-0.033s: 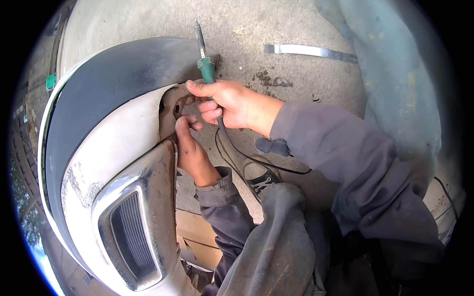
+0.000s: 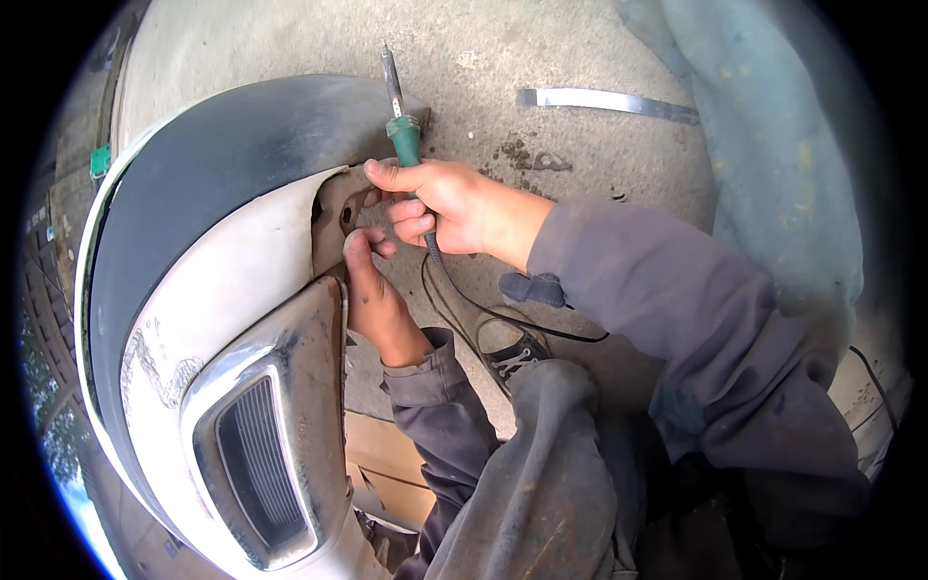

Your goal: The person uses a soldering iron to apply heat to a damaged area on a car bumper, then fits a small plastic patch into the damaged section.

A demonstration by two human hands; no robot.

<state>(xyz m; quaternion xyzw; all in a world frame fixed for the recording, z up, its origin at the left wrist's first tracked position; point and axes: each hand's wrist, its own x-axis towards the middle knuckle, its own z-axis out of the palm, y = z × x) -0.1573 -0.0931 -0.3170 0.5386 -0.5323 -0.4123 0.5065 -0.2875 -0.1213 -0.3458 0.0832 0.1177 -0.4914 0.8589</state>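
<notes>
A worn white and dark grey car bumper (image 2: 232, 232) stands on its end at my left, its brown, dirty end flange (image 2: 336, 208) toward me. My right hand (image 2: 454, 205) is closed round the green handle of a soldering iron (image 2: 406, 145), whose metal tip points up and away from the bumper. The right thumb tip rests by the flange's upper corner. Lower down, my left hand (image 2: 375, 295) grips the flange edge between thumb and fingers; some fingertips are hidden behind it. A dark cord (image 2: 464, 292) runs down from the iron.
On the concrete floor (image 2: 541, 48) lie a shiny metal strip (image 2: 609, 101), a small metal plate (image 2: 551, 161) and dark crumbs. My shoe (image 2: 517, 358) is beside the looping cord. Cardboard (image 2: 387, 449) lies below my left forearm. Blue-green cloth (image 2: 783, 145) hangs at the right.
</notes>
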